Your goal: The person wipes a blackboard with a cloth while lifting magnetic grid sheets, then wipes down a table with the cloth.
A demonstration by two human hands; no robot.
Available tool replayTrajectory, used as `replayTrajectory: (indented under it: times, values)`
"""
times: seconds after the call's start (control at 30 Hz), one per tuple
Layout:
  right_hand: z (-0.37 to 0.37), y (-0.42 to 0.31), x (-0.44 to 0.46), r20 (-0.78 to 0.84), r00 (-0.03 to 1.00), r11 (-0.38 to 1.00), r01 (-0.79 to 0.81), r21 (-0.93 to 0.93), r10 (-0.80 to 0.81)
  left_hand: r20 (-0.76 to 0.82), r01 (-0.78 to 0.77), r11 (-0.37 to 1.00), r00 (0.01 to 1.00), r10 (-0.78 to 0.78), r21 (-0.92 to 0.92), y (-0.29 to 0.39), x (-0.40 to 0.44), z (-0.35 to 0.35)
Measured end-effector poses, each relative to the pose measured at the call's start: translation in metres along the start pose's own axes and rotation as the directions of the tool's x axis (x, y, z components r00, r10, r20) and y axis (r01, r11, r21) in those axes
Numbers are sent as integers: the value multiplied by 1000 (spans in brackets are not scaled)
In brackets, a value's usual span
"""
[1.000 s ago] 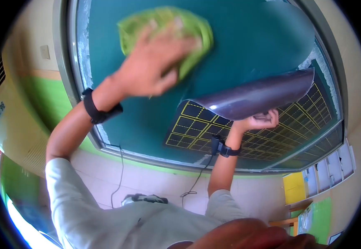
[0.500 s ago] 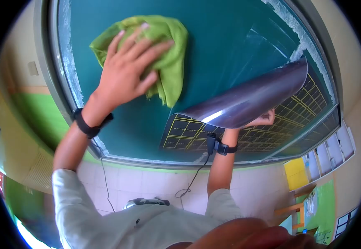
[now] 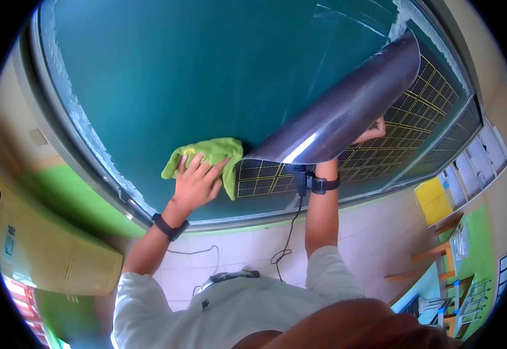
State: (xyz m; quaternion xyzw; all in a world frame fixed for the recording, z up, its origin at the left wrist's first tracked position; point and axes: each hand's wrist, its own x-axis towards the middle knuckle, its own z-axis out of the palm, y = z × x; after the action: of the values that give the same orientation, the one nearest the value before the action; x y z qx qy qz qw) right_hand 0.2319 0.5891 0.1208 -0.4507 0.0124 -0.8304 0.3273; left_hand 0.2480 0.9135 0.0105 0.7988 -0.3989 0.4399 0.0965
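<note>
My left hand presses a crumpled green cloth against the lower part of the green chalkboard. Its fingers are bent over the cloth. A dark sheet printed with yellow grid lines lies on the board to the right. Its upper part is folded forward into a glossy dark flap. My right hand has its fingers curled under this flap, against the grid side. The flap covers the wrist, and whatever the fingers hold is hidden. Dark bands are strapped round both forearms.
Chalk smears mark the board's edges inside its metal frame. A black cable hangs from the right wrist's band. At left is a cream cabinet-like unit; at right, a yellow panel, shelves and a table with a green top.
My left hand has moved down with the cloth, from the upper board to beside the grid sheet's left corner. My right hand stays under the flap. The view has shifted.
</note>
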Motion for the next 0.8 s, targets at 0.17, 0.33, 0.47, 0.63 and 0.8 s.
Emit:
replayTrajectory:
  times: [0.17,0.33,0.47,0.63,0.8]
  values:
    - [4,-7,-1,44,998,999,-37,-7,37,-89,-63,988,993,76,141,-38,10,-6]
    - [1,-14,0,107,994,1000,17,2,-17,-336,32,999,942,-16,41,-34,123,-73]
    - [4,-12,-2,72,996,998,-54,41,51,-353,80,996,931,-88,-37,-14,167,-101]
    - [0,-9,-1,92,996,1000,-9,-16,10,-254,60,994,964,-81,-88,7,159,-94]
    - [2,-4,-1,112,994,1000,20,-17,-18,-86,14,996,996,-21,-83,6,107,-71]
